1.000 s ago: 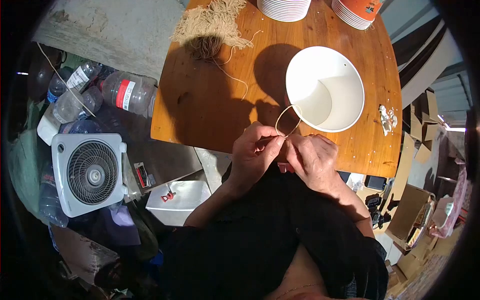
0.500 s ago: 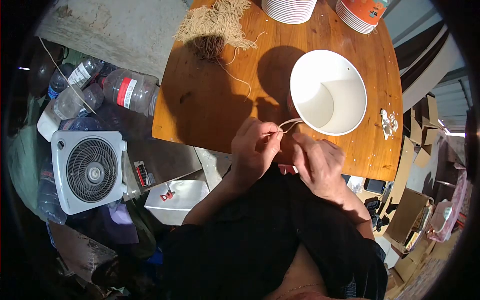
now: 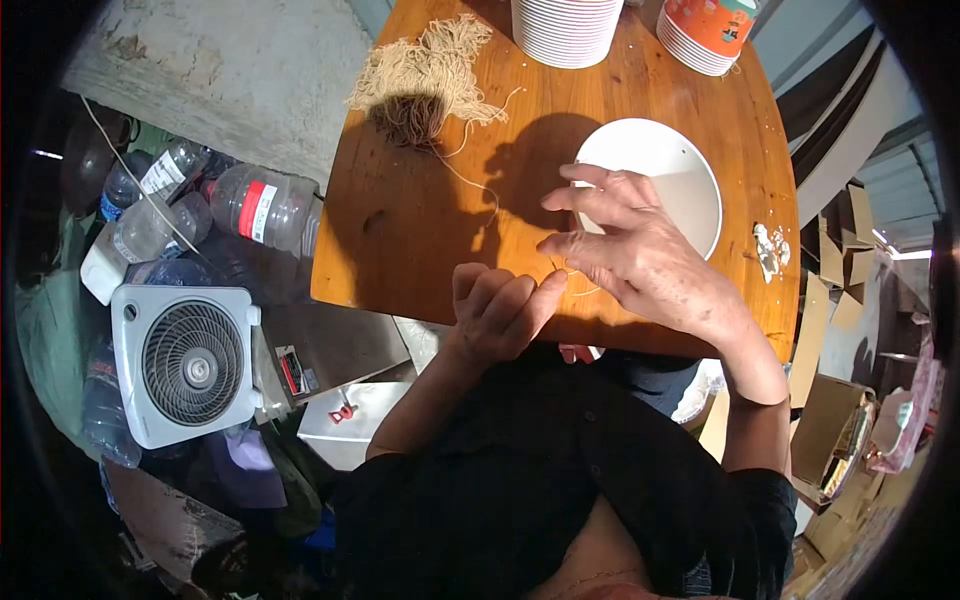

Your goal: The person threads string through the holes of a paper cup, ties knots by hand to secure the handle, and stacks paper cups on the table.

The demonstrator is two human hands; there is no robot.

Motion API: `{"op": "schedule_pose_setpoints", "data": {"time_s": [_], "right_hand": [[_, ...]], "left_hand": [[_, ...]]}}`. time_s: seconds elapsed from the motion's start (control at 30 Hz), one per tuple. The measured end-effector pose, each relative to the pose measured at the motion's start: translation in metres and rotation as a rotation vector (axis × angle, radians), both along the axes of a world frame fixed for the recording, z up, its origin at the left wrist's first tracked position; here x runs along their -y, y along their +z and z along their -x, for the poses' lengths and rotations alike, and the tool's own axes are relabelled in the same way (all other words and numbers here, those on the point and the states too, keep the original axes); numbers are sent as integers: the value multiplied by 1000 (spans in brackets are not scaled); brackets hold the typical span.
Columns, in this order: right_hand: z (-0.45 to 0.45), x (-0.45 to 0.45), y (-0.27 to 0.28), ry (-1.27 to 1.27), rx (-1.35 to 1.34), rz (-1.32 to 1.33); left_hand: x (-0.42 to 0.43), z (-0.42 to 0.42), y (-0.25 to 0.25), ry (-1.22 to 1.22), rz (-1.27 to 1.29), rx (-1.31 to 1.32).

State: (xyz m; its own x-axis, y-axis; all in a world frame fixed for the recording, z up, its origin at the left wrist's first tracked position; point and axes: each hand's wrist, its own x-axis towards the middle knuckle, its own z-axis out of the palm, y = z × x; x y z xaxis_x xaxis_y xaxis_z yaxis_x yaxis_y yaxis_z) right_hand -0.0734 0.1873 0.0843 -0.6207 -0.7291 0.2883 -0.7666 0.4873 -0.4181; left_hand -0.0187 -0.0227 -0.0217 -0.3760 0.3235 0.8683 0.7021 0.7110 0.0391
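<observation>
My left hand (image 3: 500, 312) is closed, its thumb and forefinger pinching a thin tan string (image 3: 583, 292) above the table's front edge. My right hand (image 3: 650, 245) is just to the right, its fingers apart and stretched leftward over the string. Whether the string touches its fingers is hard to make out. Behind the right hand a white paper bucket (image 3: 690, 175) lies tilted with its mouth toward me, partly covered by that hand. A bundle of tan strings (image 3: 440, 75) lies at the table's far left, with one loose strand trailing toward me.
On the wooden table (image 3: 400, 230) stand a stack of white buckets (image 3: 565, 32) and an orange-printed stack (image 3: 705, 35) at the back. White crumpled scraps (image 3: 770, 250) lie at the right edge. Left of the table are a fan (image 3: 195, 370) and plastic bottles (image 3: 265, 205); cardboard boxes (image 3: 835, 420) sit at right.
My right hand has risen and moved over the bucket's near side, its fingers spreading. My left hand has curled tighter and dropped slightly. The string's loop has shifted lower.
</observation>
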Motion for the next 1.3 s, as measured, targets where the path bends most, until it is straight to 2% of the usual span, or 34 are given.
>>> {"op": "schedule_pose_setpoints", "data": {"time_s": [0.23, 0.67, 0.87, 0.97, 1.17, 1.2, 1.27, 1.3], "right_hand": [[14, -2, -15, 131, 87, 0], [22, -5, -22, 181, 162, 90], [20, -6, -19, 182, 156, 121], [20, -5, -17, 184, 168, 132], [21, -6, -18, 154, 214, 187], [22, -5, -18, 137, 223, 210], [22, -5, -20, 121, 235, 232], [22, -4, -20, 121, 219, 238]], "left_hand": [[1, 2, -1, -8, -20, 4], [-5, -1, 0, -27, -89, 83], [-15, 1, 3, -77, -222, 172], [-18, 2, 9, -156, -312, 248], [-23, -3, 8, -343, -706, 732], [-24, -5, 7, -341, -708, 733], [-24, -9, 6, -416, -915, 944], [-24, -9, 6, -413, -917, 945]]}}
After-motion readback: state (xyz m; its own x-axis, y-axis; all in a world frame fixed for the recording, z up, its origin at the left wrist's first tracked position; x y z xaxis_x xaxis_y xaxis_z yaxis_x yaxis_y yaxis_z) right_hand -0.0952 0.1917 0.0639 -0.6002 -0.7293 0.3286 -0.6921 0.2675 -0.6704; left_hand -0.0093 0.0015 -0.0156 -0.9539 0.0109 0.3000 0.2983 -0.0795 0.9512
